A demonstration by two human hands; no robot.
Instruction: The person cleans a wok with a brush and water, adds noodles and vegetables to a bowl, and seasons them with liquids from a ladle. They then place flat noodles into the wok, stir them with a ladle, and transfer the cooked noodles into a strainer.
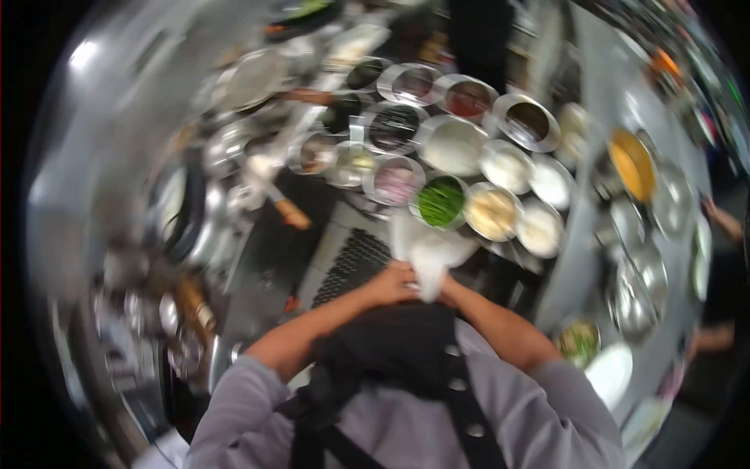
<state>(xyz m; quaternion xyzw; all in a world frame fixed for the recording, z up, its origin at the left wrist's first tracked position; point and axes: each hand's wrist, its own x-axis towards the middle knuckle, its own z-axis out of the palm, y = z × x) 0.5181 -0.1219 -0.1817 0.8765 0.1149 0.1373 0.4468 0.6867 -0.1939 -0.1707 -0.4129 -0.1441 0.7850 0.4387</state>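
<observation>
Your left hand (393, 283) is closed on the lower end of a white cloth (428, 248), held close to your chest. Your right hand (448, 296) meets it there but is mostly hidden by the cloth, so its grip cannot be told. The cloth's upper edge lies just beside a bowl of chopped greens (441, 201). That bowl stands among other steel bowls on the counter (580, 234). The view is blurred.

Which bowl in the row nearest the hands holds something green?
The bowl of greens just beyond the white cloth, between the purple-filled bowl and the yellowish bowl.
</observation>
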